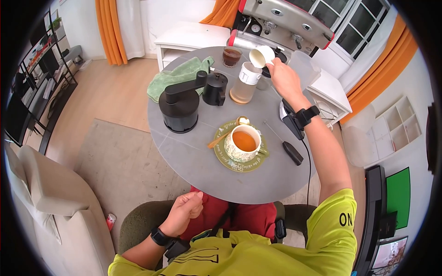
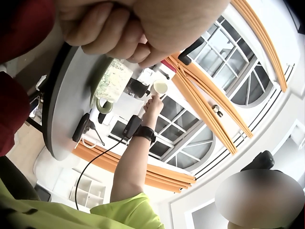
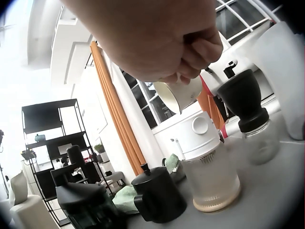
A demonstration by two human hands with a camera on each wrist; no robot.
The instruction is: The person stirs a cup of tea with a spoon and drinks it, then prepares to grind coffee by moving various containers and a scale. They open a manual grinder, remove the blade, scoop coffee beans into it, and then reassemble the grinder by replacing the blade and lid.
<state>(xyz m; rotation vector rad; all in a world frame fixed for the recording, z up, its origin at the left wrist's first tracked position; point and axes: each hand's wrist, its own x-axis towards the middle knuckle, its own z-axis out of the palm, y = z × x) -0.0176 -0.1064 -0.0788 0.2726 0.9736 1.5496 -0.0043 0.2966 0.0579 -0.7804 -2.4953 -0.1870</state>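
Observation:
My right hand (image 1: 286,80) pinches the handle of a small white pitcher (image 1: 261,56), tilted on its side. Its lip hangs over a clear canister (image 3: 209,179) with a white collar; no stream shows between them. Low beside the table edge, over the red trousers, my left hand (image 1: 184,212) is curled into a loose fist around nothing. Nearest to it on the table is a patterned cup (image 1: 235,155) of orange-brown liquid. This cup stands on a green saucer (image 1: 244,168) with a wooden spoon (image 1: 218,140) lying along the side.
Left of the canister are a black pot (image 1: 215,89), a black cranked grinder (image 1: 179,115) and a green cloth (image 1: 177,76). A glass (image 1: 231,57) of dark liquid stands behind. A black-handled whisk (image 1: 292,153) lies right of the saucer. An espresso machine (image 1: 281,18) stands beyond.

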